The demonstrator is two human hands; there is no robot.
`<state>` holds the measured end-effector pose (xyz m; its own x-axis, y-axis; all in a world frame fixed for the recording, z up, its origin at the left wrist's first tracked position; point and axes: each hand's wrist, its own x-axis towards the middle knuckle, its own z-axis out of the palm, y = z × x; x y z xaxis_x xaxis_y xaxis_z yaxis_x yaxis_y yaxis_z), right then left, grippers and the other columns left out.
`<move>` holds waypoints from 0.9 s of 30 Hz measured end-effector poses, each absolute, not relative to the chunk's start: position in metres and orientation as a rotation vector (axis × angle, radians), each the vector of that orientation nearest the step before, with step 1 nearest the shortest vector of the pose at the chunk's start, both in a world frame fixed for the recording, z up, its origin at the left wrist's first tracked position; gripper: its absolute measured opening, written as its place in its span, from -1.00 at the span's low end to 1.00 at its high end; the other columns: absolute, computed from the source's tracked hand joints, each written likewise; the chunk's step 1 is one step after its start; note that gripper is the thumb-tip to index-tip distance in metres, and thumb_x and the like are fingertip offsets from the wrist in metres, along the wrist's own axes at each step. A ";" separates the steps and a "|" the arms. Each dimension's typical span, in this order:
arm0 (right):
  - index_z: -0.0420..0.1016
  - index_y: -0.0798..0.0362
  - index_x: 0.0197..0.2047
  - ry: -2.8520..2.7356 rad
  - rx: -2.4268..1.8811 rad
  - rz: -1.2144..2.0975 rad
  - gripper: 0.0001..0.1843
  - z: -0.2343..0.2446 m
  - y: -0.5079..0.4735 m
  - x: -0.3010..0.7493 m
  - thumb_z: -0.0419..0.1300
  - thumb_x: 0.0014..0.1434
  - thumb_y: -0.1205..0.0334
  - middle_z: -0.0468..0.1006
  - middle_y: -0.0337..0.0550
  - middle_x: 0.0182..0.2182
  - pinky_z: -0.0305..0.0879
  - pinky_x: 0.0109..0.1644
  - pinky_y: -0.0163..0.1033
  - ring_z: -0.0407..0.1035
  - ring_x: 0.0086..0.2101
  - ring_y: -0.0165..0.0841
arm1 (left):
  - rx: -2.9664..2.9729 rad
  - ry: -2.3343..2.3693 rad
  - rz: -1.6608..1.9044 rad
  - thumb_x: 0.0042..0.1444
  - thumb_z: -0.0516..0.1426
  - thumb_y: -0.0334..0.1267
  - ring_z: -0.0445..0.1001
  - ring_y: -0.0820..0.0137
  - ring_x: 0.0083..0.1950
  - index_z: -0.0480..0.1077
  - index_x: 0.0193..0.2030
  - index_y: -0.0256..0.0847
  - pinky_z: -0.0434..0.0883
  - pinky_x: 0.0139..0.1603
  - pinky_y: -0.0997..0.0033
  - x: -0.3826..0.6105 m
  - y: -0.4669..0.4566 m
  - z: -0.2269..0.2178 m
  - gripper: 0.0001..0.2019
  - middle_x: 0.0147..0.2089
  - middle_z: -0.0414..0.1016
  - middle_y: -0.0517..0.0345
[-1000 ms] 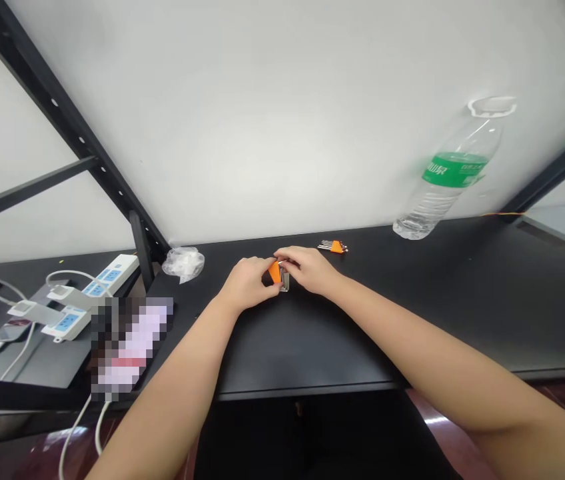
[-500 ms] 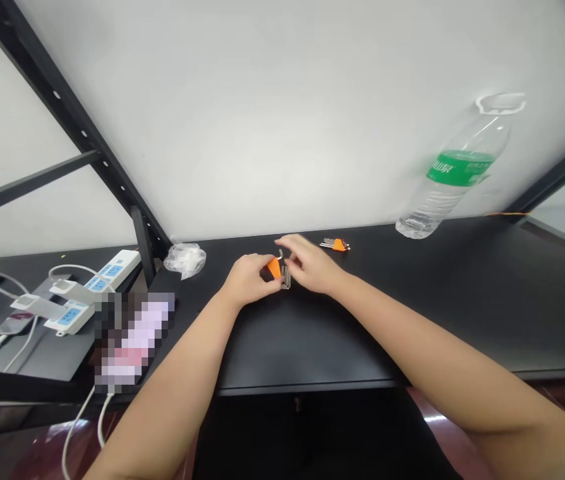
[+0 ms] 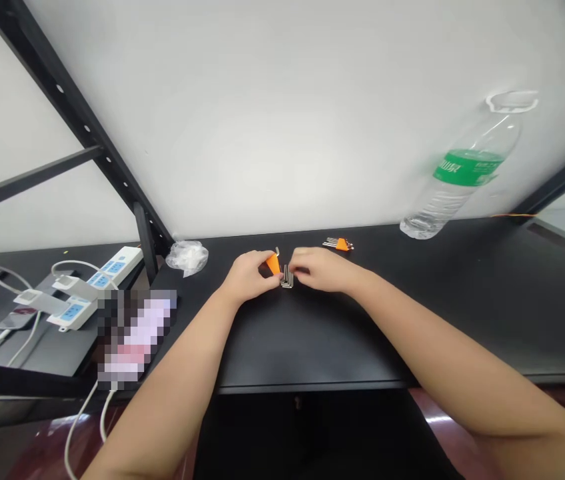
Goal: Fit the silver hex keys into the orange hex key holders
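Left hand: we grip the orange holder.
Right hand: we pinch its hex keys.
Far right: second hex key set.

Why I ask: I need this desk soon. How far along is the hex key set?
Done: one hex key set lies bundled by the wall. In hand: the left hand grips an orange holder showing one key; the right hand touches the loose hex keys. Left: that pile outside the holder.
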<state>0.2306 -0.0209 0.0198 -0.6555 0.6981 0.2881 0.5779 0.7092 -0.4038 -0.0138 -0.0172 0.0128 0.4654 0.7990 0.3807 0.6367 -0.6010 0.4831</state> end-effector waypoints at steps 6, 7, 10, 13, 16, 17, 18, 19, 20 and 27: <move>0.60 0.00 -0.24 -2.781 -1.012 0.532 -0.84 0.032 -0.033 0.228 0.19 0.21 0.36 0.53 -0.13 -0.16 0.22 -0.22 -0.25 0.41 -0.29 -0.34 | 2.393 1.242 0.852 0.09 0.29 -0.13 0.59 0.30 -0.12 0.52 0.03 -0.10 0.47 -0.03 0.30 -0.014 -0.016 0.012 -0.65 -0.09 0.63 0.19; 0.58 0.02 -0.28 -2.807 -1.032 0.528 -0.86 0.033 -0.036 0.224 0.18 0.21 0.37 0.53 -0.13 -0.16 0.21 -0.24 -0.25 0.40 -0.30 -0.34 | 2.394 1.242 0.857 0.09 0.29 -0.14 0.59 0.30 -0.12 0.52 0.04 -0.10 0.47 -0.03 0.30 -0.014 -0.016 0.012 -0.64 -0.09 0.63 0.19; 0.46 0.06 -0.41 -2.866 -1.127 0.483 -0.89 0.037 -0.043 0.215 0.17 0.14 0.39 0.52 -0.12 -0.23 0.14 -0.33 -0.26 0.34 -0.39 -0.37 | 2.396 1.237 0.861 0.09 0.29 -0.15 0.59 0.30 -0.13 0.52 0.05 -0.11 0.48 -0.03 0.30 -0.014 -0.015 0.011 -0.63 -0.09 0.64 0.17; 0.39 0.06 -0.45 -2.802 -1.175 0.459 -0.91 0.041 -0.044 0.216 0.20 0.07 0.37 0.51 -0.15 -0.30 0.11 -0.37 -0.26 0.28 -0.45 -0.40 | 2.391 1.230 0.837 0.08 0.30 -0.15 0.59 0.31 -0.14 0.53 0.05 -0.11 0.48 -0.04 0.31 -0.015 -0.014 0.010 -0.63 -0.11 0.64 0.17; 0.40 0.05 -0.43 -2.487 -1.204 0.484 -0.93 0.040 -0.034 0.226 0.24 0.04 0.30 0.51 -0.17 -0.34 0.17 -0.34 -0.27 0.32 -0.41 -0.38 | 2.379 1.244 0.838 0.07 0.31 -0.11 0.59 0.30 -0.12 0.52 0.07 -0.11 0.48 -0.02 0.31 -0.015 -0.014 0.009 -0.59 -0.09 0.63 0.17; 0.40 0.04 -0.41 -2.346 -1.226 0.529 -0.92 0.038 -0.029 0.230 0.25 0.03 0.28 0.52 -0.18 -0.36 0.19 -0.33 -0.28 0.33 -0.41 -0.37 | 2.377 1.248 0.844 0.07 0.31 -0.10 0.59 0.30 -0.12 0.52 0.08 -0.11 0.48 -0.01 0.30 -0.015 -0.014 0.009 -0.58 -0.08 0.63 0.17; 0.40 0.03 -0.39 -2.203 -1.248 0.617 -0.92 0.036 -0.024 0.234 0.25 0.04 0.27 0.53 -0.20 -0.39 0.22 -0.34 -0.28 0.36 -0.41 -0.37 | 2.378 1.248 0.846 0.08 0.31 -0.10 0.59 0.31 -0.12 0.51 0.08 -0.11 0.48 0.00 0.30 -0.015 -0.014 0.010 -0.58 -0.08 0.63 0.17; 0.40 0.03 -0.37 -2.061 -1.255 0.741 -0.93 0.033 -0.019 0.236 0.24 0.05 0.27 0.54 -0.21 -0.42 0.25 -0.35 -0.28 0.38 -0.43 -0.36 | 2.382 1.245 0.847 0.08 0.31 -0.10 0.59 0.31 -0.12 0.51 0.08 -0.11 0.48 0.01 0.30 -0.014 -0.015 0.010 -0.59 -0.08 0.63 0.17; 0.40 0.02 -0.36 -1.924 -1.235 0.882 -0.93 0.030 -0.015 0.238 0.23 0.07 0.27 0.56 -0.21 -0.45 0.30 -0.35 -0.27 0.41 -0.44 -0.35 | 2.388 1.239 0.847 0.08 0.31 -0.11 0.59 0.31 -0.13 0.51 0.07 -0.11 0.47 0.00 0.30 -0.013 -0.015 0.010 -0.59 -0.09 0.63 0.17; 0.45 0.07 -0.31 -1.435 -0.924 1.408 -0.82 0.021 -0.011 0.230 0.33 0.15 0.18 0.61 -0.10 -0.51 0.50 -0.33 -0.15 0.54 -0.48 -0.25 | 2.405 1.210 0.860 0.09 0.29 -0.14 0.56 0.34 -0.19 0.52 -0.03 -0.11 0.46 -0.10 0.35 -0.011 -0.018 0.015 -0.70 -0.17 0.62 0.21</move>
<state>0.2298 -0.0109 0.0205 -0.3197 0.9428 0.0944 -0.0765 0.0736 -0.9943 -0.0105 -0.0178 0.0148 0.4615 0.8052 0.3723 0.6163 -0.5929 0.5183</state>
